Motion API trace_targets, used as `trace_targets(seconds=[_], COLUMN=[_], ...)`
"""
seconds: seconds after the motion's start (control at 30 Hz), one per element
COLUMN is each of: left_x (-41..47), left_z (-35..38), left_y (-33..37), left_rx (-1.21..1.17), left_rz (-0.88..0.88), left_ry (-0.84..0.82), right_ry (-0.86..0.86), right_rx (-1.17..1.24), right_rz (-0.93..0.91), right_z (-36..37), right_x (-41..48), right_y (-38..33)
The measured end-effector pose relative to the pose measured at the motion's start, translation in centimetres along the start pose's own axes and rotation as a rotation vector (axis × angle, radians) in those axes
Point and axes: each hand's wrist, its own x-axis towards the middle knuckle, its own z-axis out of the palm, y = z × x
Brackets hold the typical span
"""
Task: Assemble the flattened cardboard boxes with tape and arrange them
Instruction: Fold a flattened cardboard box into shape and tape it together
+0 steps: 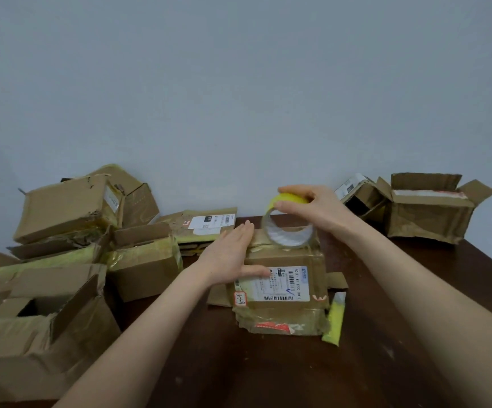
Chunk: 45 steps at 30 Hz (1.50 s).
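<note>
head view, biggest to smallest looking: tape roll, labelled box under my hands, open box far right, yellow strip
1. labelled box (nearer, so unsure against next)
2. open box
3. tape roll
4. yellow strip

Dark wooden table (268, 375) bears cardboard boxes (71, 210) and a yellow strip (335, 319).

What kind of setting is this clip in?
Probably a home or small packing corner: a dark wooden table against a bare wall, used labelled cardboard boxes, a tape roll in the right hand.

label (281, 282) txt illegible, left box (17, 357) cropped
</note>
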Motion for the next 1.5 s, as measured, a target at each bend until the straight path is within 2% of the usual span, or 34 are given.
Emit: trace_targets(seconds=[0.07,0.13,0.27,0.33,0.47,0.57,0.7,0.93,1.13,1.4,1.5], left_x=[-0.1,-0.3,-1.3,-1.5,-1.0,-1.1,-1.3,-2.5,-2.6,-2.7,-2.6], left_z=[-0.2,-0.3,0.0,0.3,0.9,0.8,0.5,0.2,0.0,0.0,0.1], left_y=[0.2,0.4,1.4,3.0,4.6,3.8,3.6,0.7,1.4,1.5,1.8], left_rx=[0.025,0.015,0.17,0.185,0.136,0.098,0.107,0.066,0.069,0.084,0.094], left_rz=[-0.013,-0.016,0.026,0.002,-0.092,-0.083,-0.034,-0.068,-0.081,-0.091,-0.102], left_ry=[-0.031,-0.031,0.11,0.146,0.111,0.092,0.071,0.041,0.012,0.018,0.015], right_ry=[0.031,-0.01,0.022,0.026,0.025,0.085,0.15,0.085,0.04,-0.087,-0.107], right_rx=[-0.11,-0.17,-0.236,-0.203,-0.2,-0.153,0.044,0.155,-0.053,-0.236,-0.223], right_rz=[-0.017,-0.019,-0.021,-0.023,-0.022,0.001,0.081,0.051,-0.001,0.1,0.148], right_z=[-1.4,-2.2,-1.6,-1.1,-0.3,0.1,0.7,2.5,-1.7,-4.5,-3.9], right_x=[0.0,-0.2,-0.3,-0.5,-0.5,-0.4,-0.9,-0.6,-0.8,-1.9,-2.6], right_y=[-0.1,-0.3,-0.3,-0.1,-0.4,0.3,1.8,1.3,0.4,2.9,4.6])
